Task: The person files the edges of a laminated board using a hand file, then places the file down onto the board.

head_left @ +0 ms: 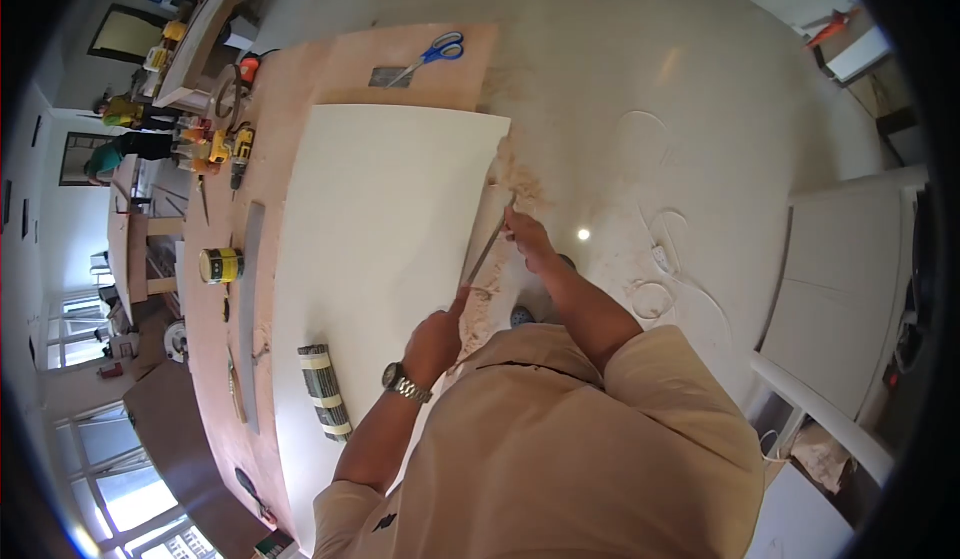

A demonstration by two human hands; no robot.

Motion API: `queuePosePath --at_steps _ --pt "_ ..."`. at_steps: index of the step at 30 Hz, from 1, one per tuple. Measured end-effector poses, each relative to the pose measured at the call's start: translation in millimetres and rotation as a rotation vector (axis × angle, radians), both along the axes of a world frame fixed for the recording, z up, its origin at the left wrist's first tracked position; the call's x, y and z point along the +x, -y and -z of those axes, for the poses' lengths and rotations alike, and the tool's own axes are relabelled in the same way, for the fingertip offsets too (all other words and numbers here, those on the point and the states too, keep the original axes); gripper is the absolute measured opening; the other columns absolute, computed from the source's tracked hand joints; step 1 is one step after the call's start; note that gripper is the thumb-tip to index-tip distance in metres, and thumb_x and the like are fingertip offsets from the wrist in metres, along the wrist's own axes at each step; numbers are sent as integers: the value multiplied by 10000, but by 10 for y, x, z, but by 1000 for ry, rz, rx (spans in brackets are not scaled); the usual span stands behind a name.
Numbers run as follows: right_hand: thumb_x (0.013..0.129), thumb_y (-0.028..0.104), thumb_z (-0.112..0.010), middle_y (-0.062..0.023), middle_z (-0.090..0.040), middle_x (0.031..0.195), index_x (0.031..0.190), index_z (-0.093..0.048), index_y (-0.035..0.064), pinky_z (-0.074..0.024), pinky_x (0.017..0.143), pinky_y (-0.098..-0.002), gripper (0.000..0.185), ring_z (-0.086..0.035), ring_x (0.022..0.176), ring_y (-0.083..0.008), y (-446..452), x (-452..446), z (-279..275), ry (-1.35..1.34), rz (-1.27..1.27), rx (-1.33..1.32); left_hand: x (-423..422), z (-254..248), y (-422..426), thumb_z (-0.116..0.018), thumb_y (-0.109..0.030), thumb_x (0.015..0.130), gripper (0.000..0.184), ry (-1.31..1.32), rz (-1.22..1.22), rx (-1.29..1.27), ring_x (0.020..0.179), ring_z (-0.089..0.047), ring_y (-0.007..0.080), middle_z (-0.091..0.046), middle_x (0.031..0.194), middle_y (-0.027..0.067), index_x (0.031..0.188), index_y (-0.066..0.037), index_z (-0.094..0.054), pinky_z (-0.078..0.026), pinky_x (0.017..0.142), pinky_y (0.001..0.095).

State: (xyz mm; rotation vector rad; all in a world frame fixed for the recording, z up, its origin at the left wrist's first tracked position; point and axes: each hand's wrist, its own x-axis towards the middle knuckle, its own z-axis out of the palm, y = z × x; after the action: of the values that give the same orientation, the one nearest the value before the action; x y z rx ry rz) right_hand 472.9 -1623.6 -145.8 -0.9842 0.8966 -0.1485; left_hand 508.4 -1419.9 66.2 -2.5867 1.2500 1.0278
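A white panel (pixel 385 219) lies on the wooden workbench, its near edge curved. Along that edge runs a long, narrow metal file (pixel 486 253), held between both hands. My left hand (pixel 433 343), with a watch on its wrist, is closed around the lower end of the file. The fingers of my right hand (pixel 530 239) pinch its far end. Pale shavings (pixel 515 177) are scattered beside the panel edge and below the file. On the panel to the left of my left arm sits a dark green roll (pixel 325 392) with pale bands.
Blue-handled scissors (pixel 443 49) lie across a grey piece (pixel 388 78) at the far end. Left of the panel are a metal straightedge (pixel 253 309), a yellow-black tin (pixel 220 265) and a yellow drill (pixel 241 157). A white cord (pixel 660 257) lies on the floor. Other people stand in the background.
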Motion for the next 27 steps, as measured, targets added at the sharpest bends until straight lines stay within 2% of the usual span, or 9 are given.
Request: queuePosePath --at_steps 4,7,10,11,13,15,19,22,27 --pt "928 500 -611 -40 -661 946 1145 -657 29 -471 778 -293 521 -581 821 -156 216 -242 -523 184 89 52 -138 -434 -206 -484 -33 906 701 -73 -197 -139 722 -654 392 -650 810 255 1536 -116 -188 -505 645 489" --pt "934 482 -609 -27 -654 948 1175 -643 30 -477 742 -304 513 -580 807 -141 198 -546 -694 225 76 20 -181 -358 -607 -508 -107 967 518 -129 -238 -360 592 -639 331 -653 696 182 1459 -55 -352 -508 584 437" --pt "932 436 -624 -51 -668 898 1078 -669 9 -486 720 -338 454 -600 792 -163 103 -1083 -382 47 24 -320 -213 -323 -921 -537 -128 967 435 -244 -429 -540 543 -599 199 -647 685 119 1374 4 -464 -499 549 345" --pt "934 439 -607 -97 -678 885 1012 -675 -4 -491 737 -372 455 -622 802 -216 61 -1380 -213 -55 -52 -549 -216 -255 -1039 -536 -125 971 383 -212 -469 -622 543 -546 114 -624 664 82 1319 33 -516 -474 532 286" --pt "942 427 -551 -234 -687 958 973 -698 -28 -495 829 -430 478 -649 906 -370 100 -2064 123 -418 -450 -910 -236 -400 -1173 -554 -110 965 400 -214 -541 -672 577 -578 137 -641 695 91 1338 19 -497 -488 556 291" --pt "922 490 -548 -252 -670 1071 1062 -685 -19 -477 898 -447 545 -641 1021 -370 214 -2947 1047 -639 -851 -991 -310 -624 -1213 -580 -105 952 412 -179 -627 -756 591 -587 118 -653 711 81 1332 29 -492 -491 558 271" --pt "887 533 -622 -213 -696 1055 1038 -711 16 -506 846 -422 546 -671 959 -345 319 -3804 767 -904 -691 -597 -386 -820 -1078 -573 -116 962 284 -268 -846 -989 544 -552 96 -581 643 36 1193 36 -507 -472 513 252" --pt "887 536 -629 -211 -706 1011 1018 -713 0 -515 812 -414 558 -679 888 -338 668 -3825 679 -856 -644 -546 -342 -803 -710 -555 -143 978 221 -441 -976 -1034 487 -514 93 -531 610 21 1128 15 -514 -438 450 251" --pt "891 372 -676 -134 -714 920 1063 -681 -41 -519 727 -345 448 -656 791 -196 1610 -3404 805 -599 -294 -495 -339 -454 130 -554 -193 987 190 -546 -1135 -1020 414 -449 94 -484 581 10 1043 -14 -525 -381 380 261"
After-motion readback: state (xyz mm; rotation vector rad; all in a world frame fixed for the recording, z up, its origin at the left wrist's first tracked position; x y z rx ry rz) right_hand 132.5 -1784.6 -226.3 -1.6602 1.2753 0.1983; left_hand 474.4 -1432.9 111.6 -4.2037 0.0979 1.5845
